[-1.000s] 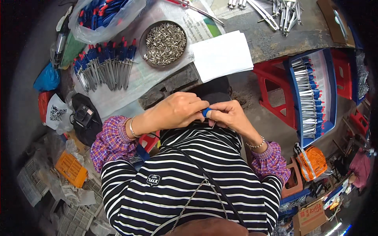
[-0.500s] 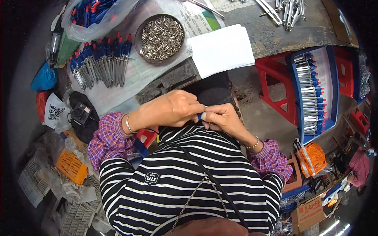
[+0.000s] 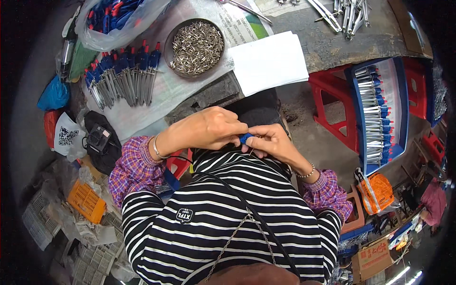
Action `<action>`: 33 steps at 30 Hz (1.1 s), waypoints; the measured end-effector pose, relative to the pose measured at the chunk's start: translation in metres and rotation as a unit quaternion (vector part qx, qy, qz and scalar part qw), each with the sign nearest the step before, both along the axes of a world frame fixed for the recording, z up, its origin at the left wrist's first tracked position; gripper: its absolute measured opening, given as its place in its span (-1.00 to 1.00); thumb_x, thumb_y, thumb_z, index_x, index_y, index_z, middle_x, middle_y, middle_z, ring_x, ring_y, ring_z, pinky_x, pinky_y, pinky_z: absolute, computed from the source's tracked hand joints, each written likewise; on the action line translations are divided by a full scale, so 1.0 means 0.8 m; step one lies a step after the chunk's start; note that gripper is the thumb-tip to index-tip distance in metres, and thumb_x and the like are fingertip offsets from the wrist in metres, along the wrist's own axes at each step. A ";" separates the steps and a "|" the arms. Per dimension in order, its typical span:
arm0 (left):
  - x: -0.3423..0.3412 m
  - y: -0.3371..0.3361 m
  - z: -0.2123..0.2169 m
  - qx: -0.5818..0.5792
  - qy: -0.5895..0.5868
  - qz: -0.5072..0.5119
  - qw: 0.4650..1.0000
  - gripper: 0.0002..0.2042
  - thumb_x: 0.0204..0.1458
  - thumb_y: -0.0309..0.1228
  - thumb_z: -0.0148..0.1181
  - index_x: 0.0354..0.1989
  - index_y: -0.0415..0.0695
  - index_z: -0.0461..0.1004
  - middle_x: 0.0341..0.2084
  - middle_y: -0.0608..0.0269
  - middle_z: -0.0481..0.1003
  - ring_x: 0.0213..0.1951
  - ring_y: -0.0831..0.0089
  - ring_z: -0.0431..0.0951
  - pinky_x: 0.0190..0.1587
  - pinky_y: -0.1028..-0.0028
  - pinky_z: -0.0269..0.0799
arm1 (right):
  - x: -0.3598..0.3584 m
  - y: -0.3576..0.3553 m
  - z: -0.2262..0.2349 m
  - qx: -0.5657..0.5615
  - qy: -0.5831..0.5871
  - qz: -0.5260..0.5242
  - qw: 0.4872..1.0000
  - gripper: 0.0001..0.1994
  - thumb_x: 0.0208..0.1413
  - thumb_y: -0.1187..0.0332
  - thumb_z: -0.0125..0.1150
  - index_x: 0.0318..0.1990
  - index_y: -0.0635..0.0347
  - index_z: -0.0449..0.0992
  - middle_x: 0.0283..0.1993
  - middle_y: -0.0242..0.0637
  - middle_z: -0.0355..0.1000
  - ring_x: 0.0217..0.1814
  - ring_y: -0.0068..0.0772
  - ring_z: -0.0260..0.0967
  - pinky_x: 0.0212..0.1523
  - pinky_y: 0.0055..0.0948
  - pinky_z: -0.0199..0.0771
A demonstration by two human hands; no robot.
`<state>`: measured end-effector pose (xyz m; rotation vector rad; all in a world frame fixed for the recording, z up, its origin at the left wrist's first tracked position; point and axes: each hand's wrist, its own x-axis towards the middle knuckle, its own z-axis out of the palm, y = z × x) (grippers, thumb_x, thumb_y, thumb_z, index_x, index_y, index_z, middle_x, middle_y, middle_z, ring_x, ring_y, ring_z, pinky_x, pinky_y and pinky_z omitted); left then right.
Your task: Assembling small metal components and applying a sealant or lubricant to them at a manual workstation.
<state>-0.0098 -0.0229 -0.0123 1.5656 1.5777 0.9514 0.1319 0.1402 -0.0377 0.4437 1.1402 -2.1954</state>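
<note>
In front of my body, both hands meet fingertip to fingertip. My right hand [image 3: 273, 141] is closed round a small blue piece [image 3: 245, 137], with a thin metal end showing below it. Pinched against the same spot is my left hand [image 3: 209, 128]; what lies between its fingers is hidden. Beyond my hands, a round bowl [image 3: 173, 64] holds many small metal pins [image 3: 197, 47]. To its left, a fanned pile of metal tools with blue and red ends [image 3: 126, 71] lies on the covered table.
White paper sheets [image 3: 268, 64] lie at the table's near edge. A blue tray [image 3: 403, 123] of similar tools stands right, beside a red stool [image 3: 332, 104]. Far left is a clear bag of blue and red parts [image 3: 114, 19]; loose metal pieces [image 3: 351, 14] lie far right.
The blue piece has turned in my right fingers and shows more now. My hands stay together in nearly the same place.
</note>
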 end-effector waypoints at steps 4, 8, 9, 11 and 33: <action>0.011 -0.001 0.006 0.001 -0.008 0.021 1.000 -0.77 -0.20 -0.48 0.27 -0.34 -0.29 0.43 -0.68 0.17 0.34 -0.59 0.24 0.39 -0.55 0.34 0.31 | 0.009 -0.006 -0.002 0.068 0.036 -0.003 0.997 -0.83 0.04 0.43 0.09 -0.29 0.32 0.56 -0.51 -0.41 0.47 -0.70 -0.81 0.13 -0.70 -0.79 0.06; 0.022 -0.007 0.012 0.006 -0.021 0.058 0.998 -0.78 -0.20 -0.48 0.27 -0.37 -0.29 0.43 -0.69 0.15 0.34 -0.59 0.23 0.38 -0.56 0.33 0.30 | 0.007 -0.005 0.004 -0.057 -0.056 -0.004 0.997 -0.84 0.02 0.43 0.10 -0.34 0.33 0.57 -0.56 -0.39 0.45 -0.70 -0.82 0.12 -0.71 -0.79 0.04; 0.020 -0.007 0.013 -0.007 -0.019 0.030 0.999 -0.79 -0.20 -0.47 0.26 -0.40 -0.28 0.42 -0.69 0.15 0.33 -0.60 0.22 0.37 -0.55 0.33 0.30 | 0.008 -0.008 -0.002 -0.060 -0.034 0.004 0.998 -0.84 0.01 0.43 0.11 -0.36 0.33 0.57 -0.56 -0.38 0.45 -0.69 -0.82 0.12 -0.72 -0.78 0.03; 0.017 -0.008 0.011 -0.018 -0.029 0.005 0.999 -0.80 -0.19 -0.47 0.26 -0.41 -0.27 0.41 -0.69 0.15 0.32 -0.60 0.22 0.37 -0.55 0.33 0.30 | 0.012 -0.014 -0.005 -0.027 0.004 0.006 1.000 -0.84 0.01 0.44 0.10 -0.36 0.33 0.57 -0.56 -0.38 0.45 -0.69 -0.82 0.12 -0.73 -0.77 0.02; 0.017 -0.014 0.003 -0.008 0.059 0.110 0.992 -0.70 -0.20 -0.42 0.29 -0.27 -0.28 0.45 -0.61 0.16 0.40 -0.58 0.21 0.38 -0.49 0.34 0.33 | -0.003 0.005 -0.010 0.000 -0.015 0.039 0.999 -0.73 0.13 0.34 0.10 -0.09 0.34 0.36 -0.57 -0.41 0.41 -0.65 -0.77 0.16 -0.64 -0.76 0.11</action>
